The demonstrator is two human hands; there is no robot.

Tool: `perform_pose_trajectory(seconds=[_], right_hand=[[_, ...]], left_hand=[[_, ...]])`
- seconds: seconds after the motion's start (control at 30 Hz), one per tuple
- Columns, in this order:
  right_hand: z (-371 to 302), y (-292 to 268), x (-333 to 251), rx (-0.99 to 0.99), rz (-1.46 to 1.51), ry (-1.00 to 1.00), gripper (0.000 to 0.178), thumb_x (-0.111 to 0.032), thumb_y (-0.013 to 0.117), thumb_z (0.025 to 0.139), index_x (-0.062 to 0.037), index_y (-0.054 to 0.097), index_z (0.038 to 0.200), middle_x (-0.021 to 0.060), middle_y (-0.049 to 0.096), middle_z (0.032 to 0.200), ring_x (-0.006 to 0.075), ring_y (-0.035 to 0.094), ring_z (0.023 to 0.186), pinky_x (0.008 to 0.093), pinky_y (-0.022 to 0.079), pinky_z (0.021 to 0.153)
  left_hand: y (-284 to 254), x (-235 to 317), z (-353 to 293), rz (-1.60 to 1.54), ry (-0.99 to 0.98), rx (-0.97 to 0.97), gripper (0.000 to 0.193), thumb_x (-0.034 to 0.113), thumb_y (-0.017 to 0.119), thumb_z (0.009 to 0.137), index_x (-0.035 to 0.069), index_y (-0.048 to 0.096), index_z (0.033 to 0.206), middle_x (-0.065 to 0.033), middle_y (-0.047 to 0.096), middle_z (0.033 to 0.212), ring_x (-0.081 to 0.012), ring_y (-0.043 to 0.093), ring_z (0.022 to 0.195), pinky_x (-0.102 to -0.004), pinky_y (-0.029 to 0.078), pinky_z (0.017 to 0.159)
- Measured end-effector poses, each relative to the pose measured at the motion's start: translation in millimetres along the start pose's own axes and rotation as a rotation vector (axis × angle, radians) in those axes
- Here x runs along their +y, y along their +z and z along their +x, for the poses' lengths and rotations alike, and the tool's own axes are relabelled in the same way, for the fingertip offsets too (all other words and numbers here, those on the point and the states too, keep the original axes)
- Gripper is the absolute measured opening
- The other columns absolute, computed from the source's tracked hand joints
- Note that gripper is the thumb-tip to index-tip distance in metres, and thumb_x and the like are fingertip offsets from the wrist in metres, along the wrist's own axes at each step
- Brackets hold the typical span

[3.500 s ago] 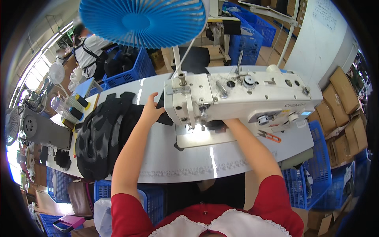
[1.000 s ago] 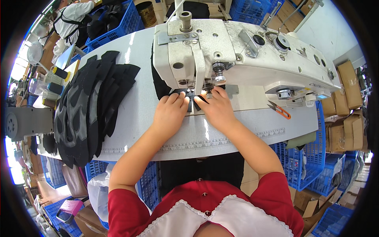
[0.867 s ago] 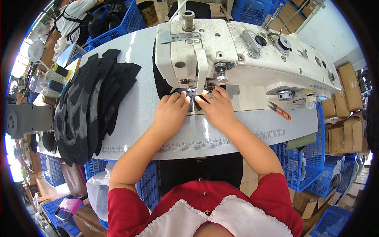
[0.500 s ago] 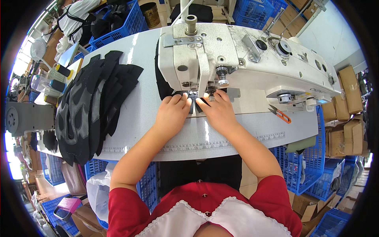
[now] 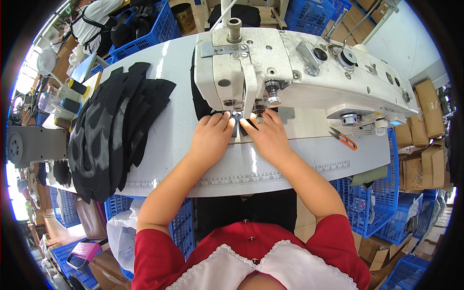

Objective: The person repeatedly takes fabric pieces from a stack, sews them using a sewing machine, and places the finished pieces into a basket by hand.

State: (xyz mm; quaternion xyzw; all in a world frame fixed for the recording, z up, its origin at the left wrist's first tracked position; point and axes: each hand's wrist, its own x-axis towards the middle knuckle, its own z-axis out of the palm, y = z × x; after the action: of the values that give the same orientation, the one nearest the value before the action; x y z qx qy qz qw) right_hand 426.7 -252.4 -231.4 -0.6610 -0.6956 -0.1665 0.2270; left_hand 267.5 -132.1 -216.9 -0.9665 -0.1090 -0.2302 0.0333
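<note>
At the far left I see a grey motor housing (image 5: 30,144) and a few clear bottles with dark caps (image 5: 59,98) at the table's edge, with a small white fan (image 5: 47,60) above them. Next comes a tall stack of black cut fabric pieces (image 5: 113,130), some with grey flame-like patches, fanned out over the left part of the white sewing table (image 5: 179,125). Behind it, blue plastic crates (image 5: 145,34) hold more dark material, and another person in a white top (image 5: 94,21) is near them. Moving toward the middle, my left hand (image 5: 211,137) lies flat, palm down, fingers stretched forward and pressing on a small black fabric piece (image 5: 235,126) that sits right under the head of the white sewing machine (image 5: 290,72). My right hand (image 5: 267,137) lies flat just beside it, fingertips on the same piece close to the presser foot (image 5: 257,115); neither hand is closed around anything, both only press down. The piece is mostly hidden by the hands and the machine, so I cannot tell its shape. To the right, orange-handled thread snips (image 5: 344,140) lie on the table near the machine's base, and past the edge are cardboard boxes (image 5: 425,125) and more blue crates (image 5: 386,212).
</note>
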Motion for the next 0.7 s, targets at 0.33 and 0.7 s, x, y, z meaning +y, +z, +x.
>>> perform_pose_trajectory(seconds=[0.33,0.7], right_hand=[[0.7,-0.7,-1.3,0.022,0.016,0.013,0.023,-0.008,0.059,0.077,-0.0097,0.07,0.097,0.0065,0.059,0.089,0.0227,0.056,0.099,0.0411,0.035,0.106],[-1.1,5.0,3.4,0.025,0.088,0.033,0.021,-0.004,0.061,0.074,-0.0085,0.068,0.093,0.0062,0.058,0.086,0.0256,0.057,0.096,0.0411,0.041,0.102]], left_hand=[[8.8,-6.9,-0.9,-0.195,-0.042,0.141,0.017,0.008,0.064,0.068,0.007,0.068,0.085,-0.0039,0.066,0.093,-0.0224,0.062,0.09,-0.0371,0.047,0.084],[10.2,-17.9,5.8,-0.173,0.026,0.094,0.016,0.008,0.064,0.069,0.005,0.067,0.085,-0.0047,0.067,0.092,-0.0225,0.063,0.092,-0.0362,0.049,0.083]])
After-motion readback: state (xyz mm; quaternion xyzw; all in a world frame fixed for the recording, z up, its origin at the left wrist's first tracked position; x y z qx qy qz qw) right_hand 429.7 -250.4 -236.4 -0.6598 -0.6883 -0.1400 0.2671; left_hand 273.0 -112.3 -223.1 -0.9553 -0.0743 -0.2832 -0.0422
